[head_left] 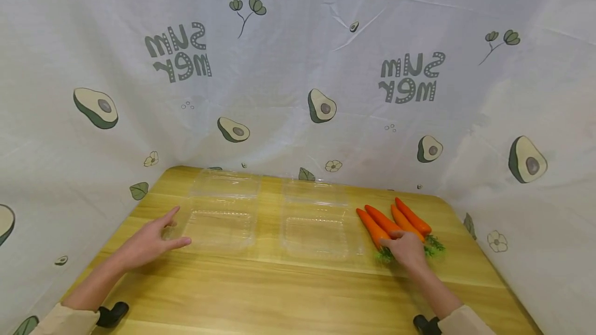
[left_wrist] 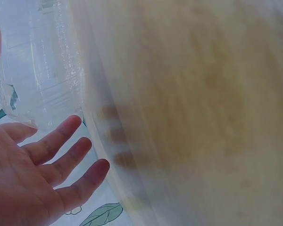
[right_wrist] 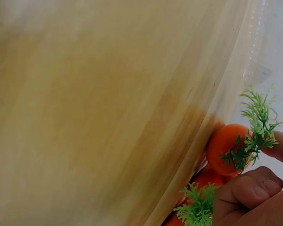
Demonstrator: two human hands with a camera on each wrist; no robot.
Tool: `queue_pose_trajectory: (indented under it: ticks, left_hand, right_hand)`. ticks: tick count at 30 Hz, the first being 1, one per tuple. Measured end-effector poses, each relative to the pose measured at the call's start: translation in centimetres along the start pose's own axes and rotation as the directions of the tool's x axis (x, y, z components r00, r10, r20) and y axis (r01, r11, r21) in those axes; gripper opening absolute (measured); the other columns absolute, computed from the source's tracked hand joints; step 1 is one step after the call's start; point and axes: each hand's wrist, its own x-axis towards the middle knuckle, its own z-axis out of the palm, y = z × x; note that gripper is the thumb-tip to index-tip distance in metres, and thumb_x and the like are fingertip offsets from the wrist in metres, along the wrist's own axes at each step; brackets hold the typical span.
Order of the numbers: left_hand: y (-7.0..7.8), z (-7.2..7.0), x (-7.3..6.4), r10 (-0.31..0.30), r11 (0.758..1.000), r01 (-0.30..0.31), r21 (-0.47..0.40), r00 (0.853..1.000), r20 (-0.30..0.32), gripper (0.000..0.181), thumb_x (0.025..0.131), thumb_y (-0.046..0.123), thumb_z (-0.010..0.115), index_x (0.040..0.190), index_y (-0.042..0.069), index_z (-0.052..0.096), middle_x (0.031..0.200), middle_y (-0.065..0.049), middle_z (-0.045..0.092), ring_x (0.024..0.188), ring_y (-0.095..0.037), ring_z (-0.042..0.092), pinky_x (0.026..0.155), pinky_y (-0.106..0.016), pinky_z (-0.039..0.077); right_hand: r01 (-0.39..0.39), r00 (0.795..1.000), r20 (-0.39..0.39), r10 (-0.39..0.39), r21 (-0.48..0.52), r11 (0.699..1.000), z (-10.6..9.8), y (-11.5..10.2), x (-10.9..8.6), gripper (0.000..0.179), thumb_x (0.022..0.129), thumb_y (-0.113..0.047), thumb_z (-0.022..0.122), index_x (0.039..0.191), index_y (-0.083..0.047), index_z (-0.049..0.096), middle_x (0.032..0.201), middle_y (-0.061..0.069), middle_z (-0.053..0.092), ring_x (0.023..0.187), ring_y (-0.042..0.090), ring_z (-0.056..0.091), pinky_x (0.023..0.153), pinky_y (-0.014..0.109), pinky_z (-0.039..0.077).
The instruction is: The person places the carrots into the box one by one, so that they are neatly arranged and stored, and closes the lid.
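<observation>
My right hand (head_left: 407,249) reaches into a group of orange carrots with leafy green tops on the right side of the table. Its thumb and fingers close about the leafy end of the leftmost carrot (head_left: 371,225). From the right wrist view, this carrot's round end (right_wrist: 222,151) shows between the thumb and the curled fingers. Beside it lie a second carrot (head_left: 379,217), a third (head_left: 401,219) and a fourth (head_left: 413,216). My left hand (head_left: 146,244) is held with fingers spread and nothing in it, just left of a clear plastic container (head_left: 221,242).
Another clear container (head_left: 314,249), lid raised behind it, stands between the left container and the carrots. Both sit on the wooden table (head_left: 261,293). A white cloth (head_left: 279,66) printed with avocados hangs around the back and sides.
</observation>
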Motion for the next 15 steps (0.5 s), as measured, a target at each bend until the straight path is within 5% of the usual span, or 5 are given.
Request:
queue_pose_trajectory:
  ticks: [3,6,15]
  left_hand:
    - [-0.01,-0.04,-0.04,0.0,1.0,0.0,0.002,1.0,-0.001,0.103,0.093,0.054,0.067,0.16,-0.002,0.014,0.139,-0.035,0.052,0.122,-0.051,0.055,0.093,-0.063,0.047]
    - [0.05,-0.07,-0.09,-0.002,1.0,0.002,-0.001,1.0,0.001,0.103,0.093,0.053,0.067,0.16,-0.003,0.013,0.139,-0.035,0.052,0.121,-0.051,0.055,0.092,-0.063,0.047]
    - [0.33,-0.07,-0.22,-0.004,1.0,0.004,-0.011,1.0,0.006,0.101,0.093,0.053,0.067,0.16,-0.002,0.013,0.139,-0.037,0.051,0.122,-0.052,0.055,0.093,-0.064,0.047]
  right_hand:
    - [-0.008,1.0,0.011,0.008,0.02,1.0,0.13,-0.05,0.06,0.022,0.083,-0.017,0.074,0.083,0.005,0.071,0.063,-0.001,0.048,0.06,0.017,0.037,0.055,0.029,0.031]
    - [-0.023,0.999,0.028,0.022,0.022,0.999,0.24,-0.05,-0.04,0.021,0.082,-0.017,0.074,0.073,0.0,0.066,0.056,-0.005,0.033,0.055,0.013,0.031,0.052,0.028,0.028]
    - [-0.025,0.999,0.038,0.024,0.014,1.0,0.31,0.16,-0.1,0.029,0.079,-0.018,0.074,0.062,-0.007,0.053,0.056,-0.006,0.029,0.055,0.013,0.03,0.052,0.029,0.028]
